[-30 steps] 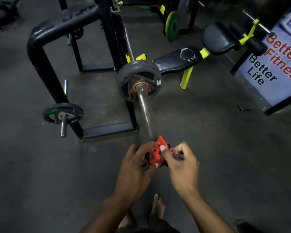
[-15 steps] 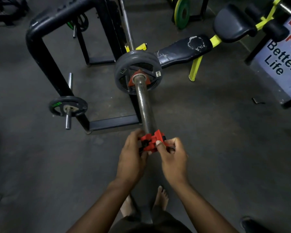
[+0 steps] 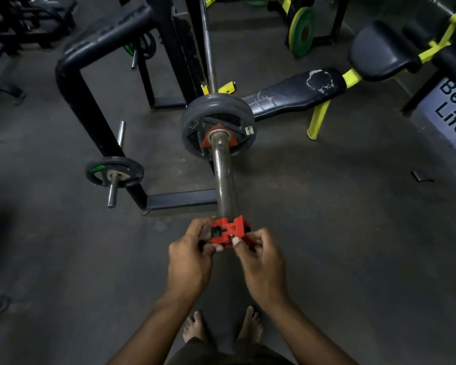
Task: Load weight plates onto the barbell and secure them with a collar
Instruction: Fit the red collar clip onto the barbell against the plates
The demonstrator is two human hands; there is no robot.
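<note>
The steel barbell sleeve [image 3: 224,180] points toward me from the rack. Two dark grey weight plates [image 3: 219,125] sit on it against the inner end, with a red piece [image 3: 208,142] around the sleeve in front of them. A red clamp collar [image 3: 229,230] is at the near tip of the sleeve. My left hand [image 3: 190,262] grips its left side and my right hand [image 3: 261,259] pinches its right side. The sleeve's end is hidden behind the collar and my fingers.
A black rack frame [image 3: 90,101] stands left, with a small plate [image 3: 114,172] on a storage peg. A black bench [image 3: 295,93] with yellow legs lies right. A green plate [image 3: 302,31] leans at the back. My bare feet [image 3: 221,325] are below.
Both hands have carried the red collar from below the sleeve's tip up onto its near end. The view has shifted closer to the bar.
</note>
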